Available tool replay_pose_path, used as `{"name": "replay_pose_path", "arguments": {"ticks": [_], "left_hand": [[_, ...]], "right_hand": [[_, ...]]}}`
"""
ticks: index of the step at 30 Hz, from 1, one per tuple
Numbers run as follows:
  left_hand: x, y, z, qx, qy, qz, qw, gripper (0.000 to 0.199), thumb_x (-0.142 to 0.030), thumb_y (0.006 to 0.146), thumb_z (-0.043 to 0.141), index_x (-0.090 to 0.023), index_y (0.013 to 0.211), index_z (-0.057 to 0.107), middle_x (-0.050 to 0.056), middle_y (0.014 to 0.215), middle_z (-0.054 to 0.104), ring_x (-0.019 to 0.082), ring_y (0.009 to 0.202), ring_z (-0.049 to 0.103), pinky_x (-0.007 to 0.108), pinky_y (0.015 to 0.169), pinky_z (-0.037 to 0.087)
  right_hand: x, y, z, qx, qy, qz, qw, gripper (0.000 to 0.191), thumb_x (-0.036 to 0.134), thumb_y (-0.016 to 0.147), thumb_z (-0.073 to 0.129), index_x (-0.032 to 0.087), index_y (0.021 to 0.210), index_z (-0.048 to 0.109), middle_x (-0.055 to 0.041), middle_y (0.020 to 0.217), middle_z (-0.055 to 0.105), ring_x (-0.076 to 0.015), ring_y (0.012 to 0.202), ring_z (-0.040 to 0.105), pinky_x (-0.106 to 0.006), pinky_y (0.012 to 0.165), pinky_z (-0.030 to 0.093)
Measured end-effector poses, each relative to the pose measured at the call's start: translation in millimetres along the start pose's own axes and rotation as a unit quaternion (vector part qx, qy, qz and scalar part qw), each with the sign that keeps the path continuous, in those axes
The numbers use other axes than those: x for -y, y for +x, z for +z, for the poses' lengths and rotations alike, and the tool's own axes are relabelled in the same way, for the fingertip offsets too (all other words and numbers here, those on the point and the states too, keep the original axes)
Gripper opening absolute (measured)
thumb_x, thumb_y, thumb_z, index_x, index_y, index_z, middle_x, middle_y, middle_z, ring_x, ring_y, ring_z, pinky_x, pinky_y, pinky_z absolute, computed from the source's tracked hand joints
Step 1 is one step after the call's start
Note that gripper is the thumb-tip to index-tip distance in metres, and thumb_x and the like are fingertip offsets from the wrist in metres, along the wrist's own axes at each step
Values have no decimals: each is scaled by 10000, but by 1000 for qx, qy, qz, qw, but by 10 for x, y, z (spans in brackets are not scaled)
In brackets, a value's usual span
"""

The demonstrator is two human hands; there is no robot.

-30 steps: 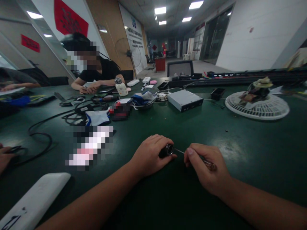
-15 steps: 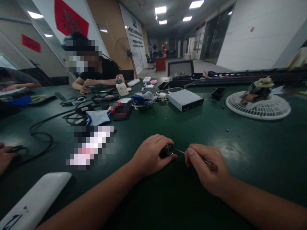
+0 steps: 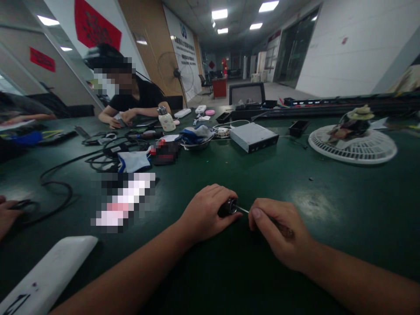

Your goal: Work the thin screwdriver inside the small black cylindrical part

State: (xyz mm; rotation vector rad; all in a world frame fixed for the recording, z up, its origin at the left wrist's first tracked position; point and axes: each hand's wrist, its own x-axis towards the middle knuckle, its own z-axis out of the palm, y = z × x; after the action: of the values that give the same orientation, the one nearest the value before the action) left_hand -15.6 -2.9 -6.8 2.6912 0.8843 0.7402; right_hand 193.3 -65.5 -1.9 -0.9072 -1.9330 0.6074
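Long office hall, ceiling lights overhead. A dark green counter (image 3: 341, 205) spans the view. At its far side sits a co-worker (image 3: 138, 103), hands near a white bottle (image 3: 167, 122). Black cables (image 3: 55, 183) sprawl left of centre, and a steel bowl (image 3: 197, 145) holds cloth. Right of it are a silver drive enclosure (image 3: 253, 137) and a white round fan guard (image 3: 352, 148). Another person's hand (image 3: 6, 215) sits at the left edge, on a dark cord. One item near my left forearm is pixelated (image 3: 123, 201); I cannot tell what it is. A white plastic strip (image 3: 49, 275) lies just left of that forearm.

My forearms angle inward over the counter, apparently to steady both hands against each other. Dark counter surface runs ahead of them toward the drive enclosure, giving some room to move.

My left hand (image 3: 206, 213) has its fingers wrapped round a short dark cylindrical part (image 3: 227, 208), metal-ringed end facing right. My right hand (image 3: 278, 234) pinches a slim screwdriver (image 3: 242, 208), fingers closed narrow on it. Its steel shaft reaches the ring; whether it enters, I cannot tell.
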Motion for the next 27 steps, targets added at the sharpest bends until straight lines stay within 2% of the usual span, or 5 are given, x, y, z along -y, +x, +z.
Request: {"name": "replay_pose_path", "arguments": {"ticks": [3,8,14,21,27], "left_hand": [[6,-2,5,-4,-1,5,1000,217,-282,863,689,-192,1037,597,43,975,675,221,914,606,378,814,485],[7,-3,2,5,1,5,1000,246,-342,876,694,-193,1048,601,48,974,672,224,922,607,380,816,489],[11,-1,-1,2,1,7,1000,198,-279,862,676,-194,1021,595,49,976,674,222,906,604,375,797,487],[4,-1,5,2,4,7,1000,245,-345,872,708,-192,1026,596,43,963,670,220,907,602,371,803,483],[11,-11,8,-13,5,-12,1000,203,-305,873,684,-201,1012,580,41,959,664,220,903,607,367,800,486]], "right_hand": [[-10,-7,6,28,3,-25,999,333,200,993,441,183,678,547,14,595,509,-122,545,486,-289,546,352],[-1,-13,4,-16,-18,9,1000,339,194,994,441,190,667,531,24,584,475,-115,519,465,-284,526,341],[2,-2,3,37,9,-35,999,309,191,990,446,184,697,546,12,611,510,-125,561,490,-291,560,358],[-5,-41,19,-16,-25,11,1000,363,207,1002,433,185,652,525,21,575,478,-115,513,462,-287,528,334],[1,-16,12,-3,-16,8,1000,309,220,1003,447,190,716,556,18,626,511,-124,556,494,-285,550,361]]}}
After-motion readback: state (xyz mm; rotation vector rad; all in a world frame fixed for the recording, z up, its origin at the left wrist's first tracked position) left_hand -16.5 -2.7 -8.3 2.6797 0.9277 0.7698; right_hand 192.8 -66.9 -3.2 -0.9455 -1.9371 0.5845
